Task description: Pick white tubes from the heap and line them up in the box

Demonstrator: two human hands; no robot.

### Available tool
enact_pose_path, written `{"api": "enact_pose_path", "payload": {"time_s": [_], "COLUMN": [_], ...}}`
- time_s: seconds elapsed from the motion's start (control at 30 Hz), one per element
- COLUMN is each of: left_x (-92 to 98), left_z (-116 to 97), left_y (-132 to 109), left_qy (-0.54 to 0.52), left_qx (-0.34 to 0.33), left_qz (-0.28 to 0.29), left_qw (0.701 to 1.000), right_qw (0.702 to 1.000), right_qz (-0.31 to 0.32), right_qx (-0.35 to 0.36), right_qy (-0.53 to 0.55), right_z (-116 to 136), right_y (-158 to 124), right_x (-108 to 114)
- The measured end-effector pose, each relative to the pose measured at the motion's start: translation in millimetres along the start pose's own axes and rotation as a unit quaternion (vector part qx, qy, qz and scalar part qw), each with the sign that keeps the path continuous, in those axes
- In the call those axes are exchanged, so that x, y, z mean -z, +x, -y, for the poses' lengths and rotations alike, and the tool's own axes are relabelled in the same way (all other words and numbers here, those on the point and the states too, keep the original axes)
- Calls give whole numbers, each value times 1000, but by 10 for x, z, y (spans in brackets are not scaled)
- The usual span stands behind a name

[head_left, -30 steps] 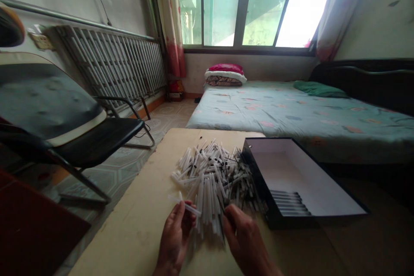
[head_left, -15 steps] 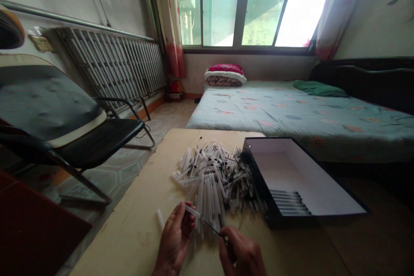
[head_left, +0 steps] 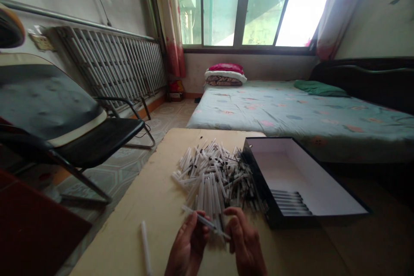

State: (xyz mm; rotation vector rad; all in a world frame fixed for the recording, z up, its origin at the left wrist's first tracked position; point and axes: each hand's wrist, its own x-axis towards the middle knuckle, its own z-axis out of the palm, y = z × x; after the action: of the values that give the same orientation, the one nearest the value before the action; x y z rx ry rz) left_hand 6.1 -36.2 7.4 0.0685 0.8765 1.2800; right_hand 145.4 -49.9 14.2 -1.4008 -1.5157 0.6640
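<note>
While the left hand (head_left: 189,248) and right hand (head_left: 245,243) jointly grasp one white tube (head_left: 203,220), the tube pile (head_left: 211,172) lies at 12 o'clock, the open box (head_left: 286,172) at 2 o'clock.

A: What shows of the person?
B: Only 2 hands, the left hand (head_left: 189,248) and the right hand (head_left: 246,246), both bare, lying in dim shade.
A: And what is worn?
B: Wrists bare down to the view's lower edge; the fingers (head_left: 195,224) are plain too.
</note>
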Motion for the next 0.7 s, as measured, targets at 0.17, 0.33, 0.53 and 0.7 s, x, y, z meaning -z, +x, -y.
{"api": "enact_pose_path", "payload": {"time_s": [0.17, 0.33, 0.53, 0.7], "left_x": [66, 156, 338, 599], "left_z": [-310, -532, -810, -1149], "left_y": [1, 12, 4, -44], "left_qy": [-114, -138, -99, -80], "left_qx": [2, -30, -109, -190], "left_qz": [-54, -87, -111, -143], "left_qw": [992, 986, 983, 968], "right_qw": [985, 951, 934, 932], "right_qz": [5, 71, 59, 50], "right_qx": [45, 94, 105, 115], "right_qy": [-164, -287, -335, -339], "right_z": [-243, -341, -447, -480], "right_y": [238, 352, 403, 415], "right_x": [178, 84, -22, -25]}}
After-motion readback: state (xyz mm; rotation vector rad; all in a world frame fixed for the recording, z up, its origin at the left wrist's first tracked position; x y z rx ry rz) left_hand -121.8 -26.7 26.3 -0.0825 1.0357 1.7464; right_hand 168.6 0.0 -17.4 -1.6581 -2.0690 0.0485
